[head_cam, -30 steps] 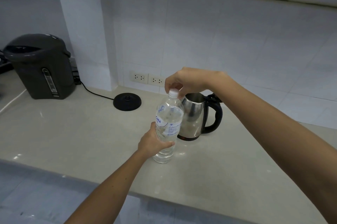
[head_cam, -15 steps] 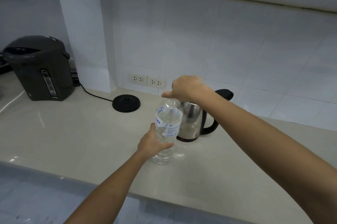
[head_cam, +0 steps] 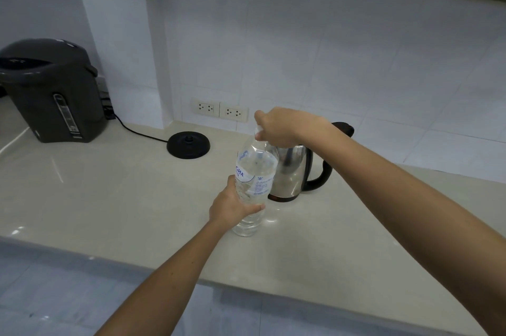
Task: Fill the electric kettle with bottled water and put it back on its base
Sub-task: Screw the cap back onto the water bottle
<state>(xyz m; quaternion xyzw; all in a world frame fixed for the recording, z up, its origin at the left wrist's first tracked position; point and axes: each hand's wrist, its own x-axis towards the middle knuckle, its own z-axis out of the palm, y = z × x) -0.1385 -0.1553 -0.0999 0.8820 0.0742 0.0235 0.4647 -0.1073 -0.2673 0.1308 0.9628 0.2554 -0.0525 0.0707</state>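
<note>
The right hand [head_cam: 284, 126] is closed over the cap [head_cam: 258, 131] at the top of the water bottle [head_cam: 254, 174], while the left hand [head_cam: 232, 205] wraps around the bottle's lower half and keeps it upright on the counter [head_cam: 109, 193]. Just behind the bottle, partly hidden by it and by the right forearm, stands the steel kettle [head_cam: 294, 171], lid up, off its base. The round black base [head_cam: 188, 144] sits apart to the left, its cord running toward a dark water dispenser [head_cam: 52, 92]. Wall sockets [head_cam: 219, 110] lie behind.
</note>
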